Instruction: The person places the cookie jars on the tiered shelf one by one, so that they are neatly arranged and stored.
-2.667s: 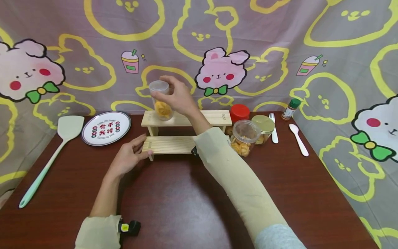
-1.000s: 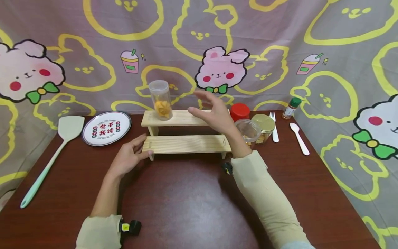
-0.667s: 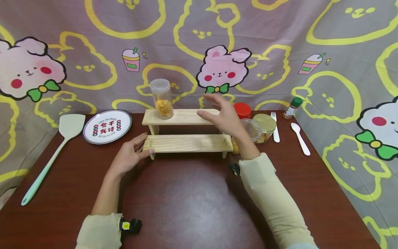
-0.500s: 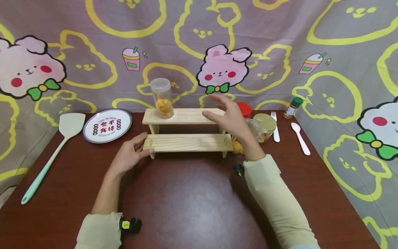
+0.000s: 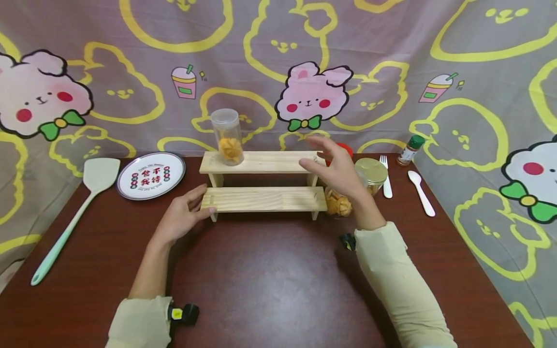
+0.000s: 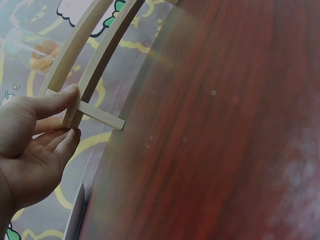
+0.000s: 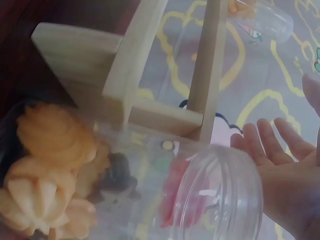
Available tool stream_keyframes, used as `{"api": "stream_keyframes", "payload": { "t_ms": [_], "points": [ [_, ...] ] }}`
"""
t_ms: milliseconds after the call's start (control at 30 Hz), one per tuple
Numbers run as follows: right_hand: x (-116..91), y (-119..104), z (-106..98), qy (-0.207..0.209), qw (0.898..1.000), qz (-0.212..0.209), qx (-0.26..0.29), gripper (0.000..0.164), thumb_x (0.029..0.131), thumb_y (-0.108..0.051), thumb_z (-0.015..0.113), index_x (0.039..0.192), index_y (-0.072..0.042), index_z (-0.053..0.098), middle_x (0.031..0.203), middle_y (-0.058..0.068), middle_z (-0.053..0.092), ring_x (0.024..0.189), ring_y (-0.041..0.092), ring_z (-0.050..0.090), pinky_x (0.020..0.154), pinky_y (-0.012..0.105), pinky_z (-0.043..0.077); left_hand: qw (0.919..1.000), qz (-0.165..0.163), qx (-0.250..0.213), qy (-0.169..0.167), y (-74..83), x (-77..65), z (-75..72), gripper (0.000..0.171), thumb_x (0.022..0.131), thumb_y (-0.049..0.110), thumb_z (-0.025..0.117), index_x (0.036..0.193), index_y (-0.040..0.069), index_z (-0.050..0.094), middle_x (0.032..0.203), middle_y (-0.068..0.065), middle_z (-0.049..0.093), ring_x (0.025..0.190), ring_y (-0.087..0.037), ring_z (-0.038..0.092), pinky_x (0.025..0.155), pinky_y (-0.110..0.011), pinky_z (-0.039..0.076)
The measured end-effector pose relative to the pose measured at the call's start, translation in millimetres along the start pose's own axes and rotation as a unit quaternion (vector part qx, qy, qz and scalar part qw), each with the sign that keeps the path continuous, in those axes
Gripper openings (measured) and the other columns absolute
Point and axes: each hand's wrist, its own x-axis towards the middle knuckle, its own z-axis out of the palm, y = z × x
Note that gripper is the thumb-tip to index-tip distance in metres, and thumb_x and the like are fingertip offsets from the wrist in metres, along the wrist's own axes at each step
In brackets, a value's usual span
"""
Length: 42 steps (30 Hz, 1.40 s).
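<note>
A two-tier wooden shelf rack (image 5: 261, 199) stands at the middle of the table. My left hand (image 5: 180, 217) pinches the left end of its lower board, thumb on one face and fingers on the other in the left wrist view. At the left of the upper board a tall clear jar (image 5: 228, 137) stands upright with golden cookies in its bottom. My right hand (image 5: 337, 169) is held over the rack's right end, fingers spread and holding nothing. A wide clear cookie jar (image 7: 220, 195) stands close beneath it, its lid mostly hidden by that hand in the head view.
Behind the right hand are a red lid (image 5: 345, 148) and a gold-lidded jar (image 5: 371, 173). Further right lie a white fork (image 5: 386, 181), a spoon (image 5: 421, 193) and a green-capped spice bottle (image 5: 410, 151). At left are a plate (image 5: 151, 176) and a spatula (image 5: 82, 212).
My right hand has set the tall jar on the upper board, let go of it and moved right, to above the wide cookie jar. The left hand has stayed on the rack.
</note>
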Motion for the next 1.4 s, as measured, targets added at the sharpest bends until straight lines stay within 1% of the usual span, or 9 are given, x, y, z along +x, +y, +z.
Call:
{"api": "stream_keyframes", "payload": {
  "t_ms": [267,367,500,600,767,867,933,1200,1400],
  "points": [
    [-7.6,9.4,-14.3,-0.009,0.999,0.038,0.012,0.052,0.086,-0.018,0.067,0.134,-0.008,0.049,0.136,0.014,0.050,0.125,0.033,0.047,0.105,0.051,0.041,1.0000,0.003,0.003,0.001,1.6,0.4,0.3,0.070,0.084,0.021,0.071,0.140,-0.002,0.038,0.150,-0.017,0.032,0.133,-0.028,0.038,0.107,-0.035,0.039],
    [-11.2,14.4,-19.4,-0.016,0.999,0.041,0.016,0.051,0.086,-0.014,0.067,0.133,-0.004,0.049,0.134,0.016,0.051,0.120,0.034,0.051,0.101,0.052,0.045,1.0000,0.004,0.005,0.002,2.6,0.2,0.6,0.069,0.084,0.021,0.071,0.140,-0.002,0.038,0.150,-0.017,0.032,0.133,-0.028,0.038,0.107,-0.035,0.039],
    [-14.5,26.3,-26.7,-0.022,0.999,0.034,0.025,0.050,0.085,-0.011,0.068,0.131,0.000,0.050,0.131,0.020,0.053,0.116,0.037,0.052,0.100,0.052,0.046,1.0000,0.004,0.006,0.002,2.9,0.3,0.8,0.069,0.084,0.021,0.071,0.140,-0.003,0.039,0.150,-0.017,0.032,0.133,-0.028,0.038,0.107,-0.035,0.039],
    [-15.5,42.1,-33.3,-0.018,0.999,0.037,0.025,0.050,0.085,-0.016,0.069,0.130,-0.003,0.052,0.131,0.017,0.054,0.118,0.034,0.052,0.103,0.051,0.045,1.0000,0.003,0.005,0.003,2.7,0.1,1.1,0.069,0.084,0.020,0.071,0.140,-0.003,0.038,0.150,-0.017,0.032,0.133,-0.028,0.038,0.107,-0.035,0.038],
    [-20.3,64.4,-44.7,-0.005,0.998,0.056,0.008,0.050,0.083,-0.025,0.071,0.128,-0.011,0.054,0.130,0.008,0.056,0.116,0.027,0.056,0.100,0.040,0.048,1.0000,0.001,0.002,0.002,2.5,-0.8,1.5,0.070,0.084,0.019,0.071,0.141,-0.003,0.037,0.150,-0.018,0.032,0.133,-0.028,0.038,0.107,-0.034,0.038],
    [-24.5,69.5,-50.6,0.001,0.998,0.056,0.002,0.050,0.083,-0.024,0.072,0.128,-0.011,0.055,0.129,0.008,0.057,0.114,0.027,0.058,0.095,0.028,0.051,1.0000,0.002,0.000,0.003,2.1,-0.8,1.5,0.069,0.084,0.018,0.071,0.140,-0.004,0.037,0.150,-0.019,0.031,0.134,-0.028,0.037,0.107,-0.034,0.038],
    [-26.4,71.4,-53.7,0.007,0.999,0.051,0.005,0.049,0.083,-0.021,0.071,0.128,-0.010,0.055,0.128,0.010,0.057,0.114,0.028,0.058,0.094,0.024,0.051,1.0000,0.003,-0.001,0.004,2.0,-0.6,1.3,0.069,0.084,0.018,0.071,0.140,-0.004,0.037,0.150,-0.019,0.031,0.134,-0.028,0.037,0.107,-0.034,0.038],
    [-28.9,81.8,-60.6,0.017,0.999,0.045,-0.010,0.048,0.085,-0.020,0.070,0.128,-0.006,0.054,0.126,0.014,0.057,0.118,0.027,0.053,0.105,0.046,0.044,1.0000,-0.001,0.004,0.002,2.3,-1.1,0.6,0.070,0.084,0.021,0.071,0.141,-0.002,0.038,0.150,-0.018,0.031,0.134,-0.027,0.037,0.108,-0.036,0.038],
    [-34.0,86.5,-63.3,0.005,0.995,0.083,-0.052,0.053,0.084,-0.033,0.070,0.129,-0.012,0.053,0.128,0.006,0.057,0.116,0.020,0.055,0.101,0.043,0.047,0.9999,-0.002,0.011,0.003,2.5,-0.6,0.5,0.070,0.084,0.021,0.071,0.140,-0.003,0.038,0.150,-0.017,0.031,0.134,-0.027,0.037,0.108,-0.036,0.038]
  ]
}}
